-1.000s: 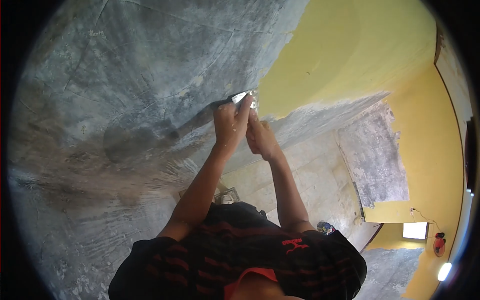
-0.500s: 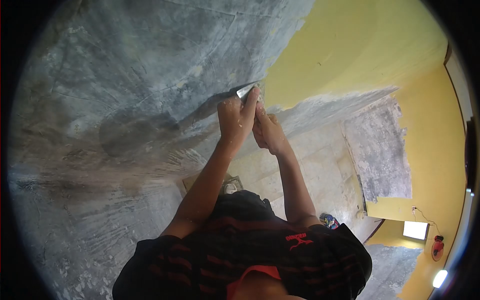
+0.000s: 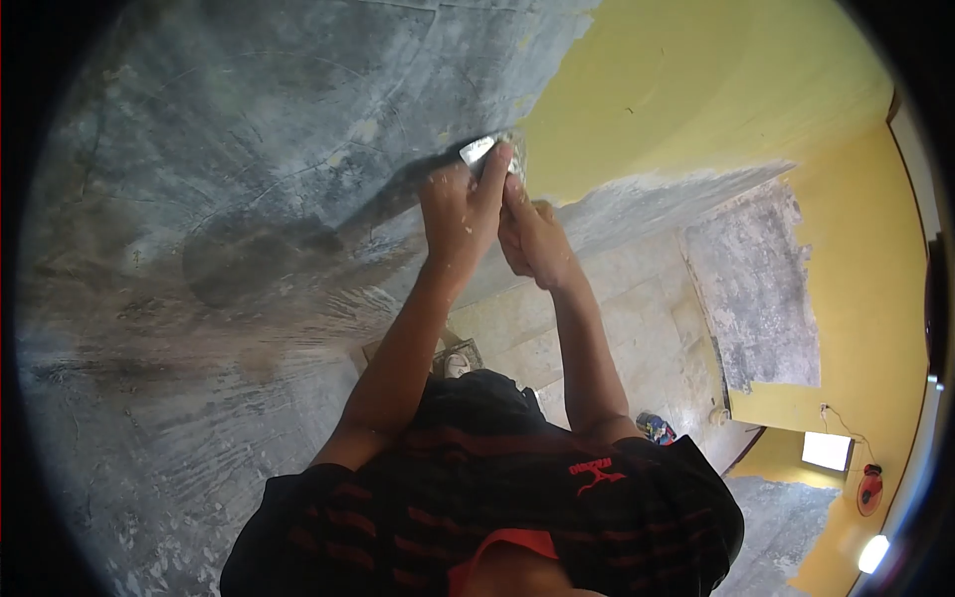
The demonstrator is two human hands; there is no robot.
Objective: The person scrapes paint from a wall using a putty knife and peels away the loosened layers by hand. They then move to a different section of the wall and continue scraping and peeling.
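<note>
A metal scraper (image 3: 478, 150) lies with its shiny blade against the wall, at the border between bare grey plaster (image 3: 298, 119) and yellow paint (image 3: 676, 90). My left hand (image 3: 460, 211) is closed on it, thumb stretched along the blade's back. Just below and to the right, my right hand (image 3: 538, 242) is wrapped round what seems to be the handle, which the fingers hide. Pale flakes cling to both hands and to the blade.
Below my arms is a pale tiled floor (image 3: 637, 298). A shoe (image 3: 457, 365) shows beside my shirt. A dark, colourful container (image 3: 656, 429) stands on the floor. At the right, a red fan (image 3: 869, 491) hangs near a bright window (image 3: 827, 450).
Both hands and the scraper have moved a little up and to the left along the paint edge. The grip looks the same.
</note>
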